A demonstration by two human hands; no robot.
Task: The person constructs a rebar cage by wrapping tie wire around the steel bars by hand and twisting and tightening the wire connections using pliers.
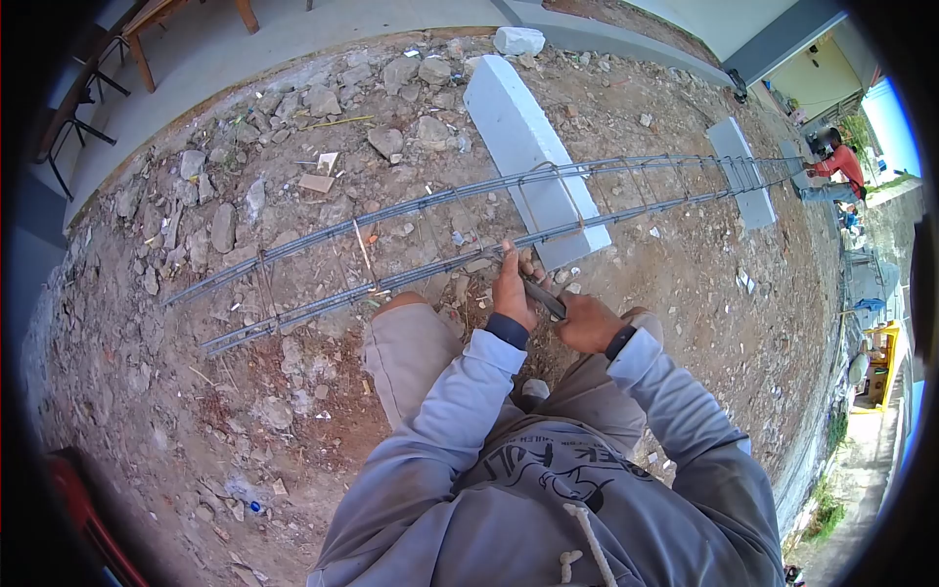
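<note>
A long rebar cage, made of steel bars with tied cross stirrups, stretches from the left towards the far right in front of my knees. My left hand is closed at its near bars, thumb and fingers by the lower bar; what they pinch is too small to make out. My right hand is wrapped around the end of a dark metal hand tool, which points towards my left hand. The tool's head is hidden. A pale block lies under the cage just beyond my hands.
A second pale block supports the cage farther right. Near its far end crouches a person in a red top. Rubble stones litter the dirt ground. A wooden bench stands on the paving at upper left.
</note>
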